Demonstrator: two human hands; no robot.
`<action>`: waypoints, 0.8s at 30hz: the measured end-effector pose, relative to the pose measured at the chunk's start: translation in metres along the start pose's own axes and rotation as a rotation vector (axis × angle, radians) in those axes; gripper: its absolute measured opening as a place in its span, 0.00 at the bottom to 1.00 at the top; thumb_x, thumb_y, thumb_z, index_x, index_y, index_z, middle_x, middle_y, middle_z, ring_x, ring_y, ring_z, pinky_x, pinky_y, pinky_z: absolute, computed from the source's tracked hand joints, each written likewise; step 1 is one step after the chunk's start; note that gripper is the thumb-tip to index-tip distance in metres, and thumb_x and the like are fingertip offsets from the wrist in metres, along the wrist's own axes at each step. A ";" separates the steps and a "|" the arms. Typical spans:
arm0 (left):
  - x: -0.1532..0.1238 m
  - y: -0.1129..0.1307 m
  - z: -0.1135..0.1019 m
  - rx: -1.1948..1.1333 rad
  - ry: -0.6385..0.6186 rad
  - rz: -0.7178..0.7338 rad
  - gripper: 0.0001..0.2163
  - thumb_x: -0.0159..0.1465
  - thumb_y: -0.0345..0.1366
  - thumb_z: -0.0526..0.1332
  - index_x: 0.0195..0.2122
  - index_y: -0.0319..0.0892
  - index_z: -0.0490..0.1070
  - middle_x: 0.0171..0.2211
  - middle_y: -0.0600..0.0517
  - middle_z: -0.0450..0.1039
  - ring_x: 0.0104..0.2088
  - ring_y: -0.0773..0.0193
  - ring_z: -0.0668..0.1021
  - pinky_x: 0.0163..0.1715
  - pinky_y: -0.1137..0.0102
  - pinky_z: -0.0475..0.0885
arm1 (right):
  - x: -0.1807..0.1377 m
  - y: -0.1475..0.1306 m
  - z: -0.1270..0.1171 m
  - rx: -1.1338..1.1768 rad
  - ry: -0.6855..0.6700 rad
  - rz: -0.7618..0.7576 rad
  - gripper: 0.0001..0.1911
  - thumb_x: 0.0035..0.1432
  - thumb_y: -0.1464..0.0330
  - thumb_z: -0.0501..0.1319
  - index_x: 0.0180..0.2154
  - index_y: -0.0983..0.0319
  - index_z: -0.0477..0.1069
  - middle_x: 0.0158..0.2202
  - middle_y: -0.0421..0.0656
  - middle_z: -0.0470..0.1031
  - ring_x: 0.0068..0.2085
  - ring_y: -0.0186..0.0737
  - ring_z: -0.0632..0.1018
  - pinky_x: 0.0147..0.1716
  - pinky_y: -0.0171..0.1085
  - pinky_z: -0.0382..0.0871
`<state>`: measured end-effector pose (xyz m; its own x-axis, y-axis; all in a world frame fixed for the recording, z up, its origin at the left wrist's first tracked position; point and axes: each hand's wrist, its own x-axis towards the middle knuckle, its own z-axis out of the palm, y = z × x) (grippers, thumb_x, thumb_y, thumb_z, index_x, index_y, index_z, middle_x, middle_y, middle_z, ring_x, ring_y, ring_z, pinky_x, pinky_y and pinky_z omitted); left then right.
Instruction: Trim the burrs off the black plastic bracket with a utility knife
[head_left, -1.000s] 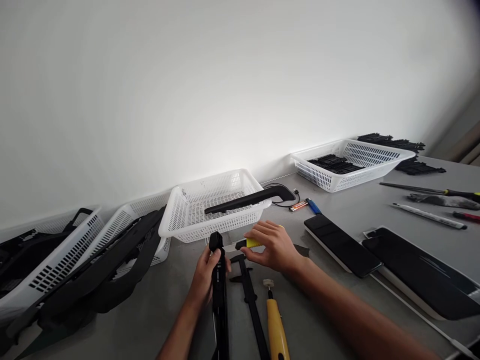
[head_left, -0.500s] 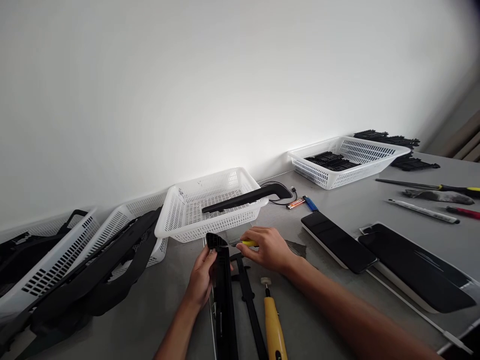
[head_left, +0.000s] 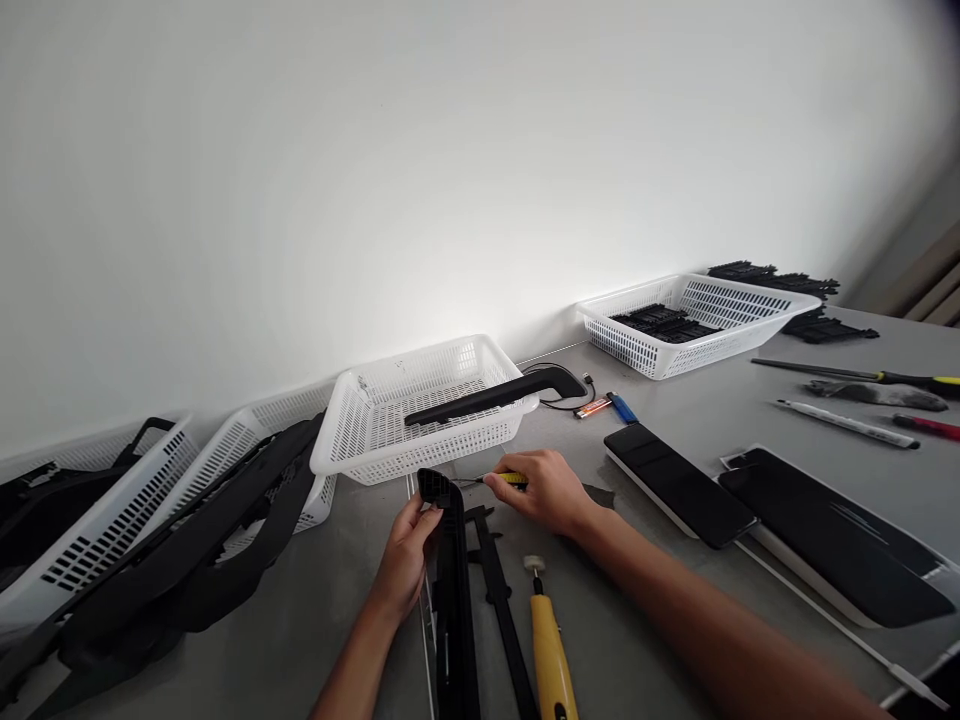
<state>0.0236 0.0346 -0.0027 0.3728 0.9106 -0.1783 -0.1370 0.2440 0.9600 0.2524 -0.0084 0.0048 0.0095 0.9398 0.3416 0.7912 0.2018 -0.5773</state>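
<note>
My left hand (head_left: 409, 555) is closed around the upper end of a long black plastic trim piece (head_left: 452, 600), which has a bent, ribbed tip and runs toward me. A small yellow-handled tool with a thin metal shaft (head_left: 514, 479) is pinched in my right hand (head_left: 551, 490). Its shaft points left at the bent end of the trim piece; whether it touches cannot be made out. Just right of the trim piece lies a black caliper (head_left: 499, 595). Beside that is a yellow rotary tool (head_left: 550, 650) with a pale round tip.
A white basket (head_left: 420, 460) stands ahead with another black trim piece (head_left: 495, 397) across its rim. More baskets with black parts (head_left: 240, 520) are at left. Another basket (head_left: 697, 350) is back right. Phone (head_left: 675, 480), lighter (head_left: 621, 407), marker (head_left: 847, 424) and file (head_left: 817, 370) lie at right.
My right hand has shifted slightly right with the yellow-handled tool, and more of its metal shaft shows. The trim piece's upper end has moved slightly right.
</note>
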 end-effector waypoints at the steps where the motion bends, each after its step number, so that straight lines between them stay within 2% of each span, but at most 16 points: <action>1: 0.000 0.000 0.000 0.003 0.000 0.000 0.26 0.56 0.48 0.74 0.54 0.44 0.80 0.48 0.46 0.84 0.55 0.47 0.80 0.55 0.60 0.74 | 0.000 0.001 0.000 0.006 -0.017 -0.016 0.18 0.70 0.56 0.59 0.35 0.59 0.80 0.31 0.43 0.82 0.33 0.38 0.80 0.34 0.34 0.59; 6: -0.001 0.001 0.000 0.015 -0.005 0.010 0.24 0.57 0.47 0.74 0.53 0.44 0.80 0.50 0.46 0.83 0.57 0.47 0.80 0.55 0.61 0.74 | 0.000 0.004 0.001 -0.007 0.008 -0.001 0.20 0.71 0.55 0.58 0.32 0.59 0.79 0.28 0.42 0.81 0.30 0.36 0.77 0.32 0.34 0.57; 10: -0.001 0.000 0.000 0.007 -0.022 0.027 0.21 0.58 0.46 0.73 0.51 0.44 0.80 0.50 0.47 0.83 0.57 0.49 0.79 0.55 0.63 0.73 | 0.000 0.006 0.001 0.023 0.007 -0.068 0.20 0.71 0.55 0.57 0.32 0.59 0.79 0.28 0.41 0.80 0.29 0.35 0.77 0.31 0.34 0.58; 15: 0.000 -0.004 -0.002 -0.005 -0.039 0.034 0.20 0.59 0.45 0.72 0.50 0.44 0.80 0.46 0.48 0.83 0.52 0.51 0.81 0.50 0.66 0.74 | -0.001 0.008 0.001 -0.026 0.027 -0.054 0.23 0.72 0.55 0.56 0.30 0.60 0.78 0.24 0.41 0.77 0.26 0.34 0.74 0.29 0.35 0.57; 20: 0.000 -0.002 -0.002 -0.012 -0.025 0.023 0.17 0.60 0.45 0.72 0.47 0.44 0.81 0.44 0.48 0.83 0.51 0.51 0.81 0.45 0.67 0.74 | -0.002 0.009 0.000 0.022 -0.010 -0.122 0.19 0.70 0.57 0.58 0.33 0.59 0.80 0.28 0.41 0.80 0.30 0.35 0.78 0.32 0.34 0.61; 24: -0.001 -0.001 0.000 -0.041 -0.018 0.019 0.16 0.58 0.43 0.72 0.46 0.42 0.81 0.40 0.49 0.83 0.45 0.53 0.82 0.43 0.67 0.74 | -0.002 0.009 -0.002 -0.022 0.071 -0.156 0.17 0.70 0.57 0.59 0.35 0.59 0.80 0.32 0.42 0.82 0.34 0.37 0.80 0.35 0.34 0.63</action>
<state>0.0230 0.0335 -0.0034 0.3860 0.9093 -0.1557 -0.1814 0.2403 0.9536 0.2606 -0.0090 0.0000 -0.0715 0.8755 0.4780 0.7997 0.3367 -0.4971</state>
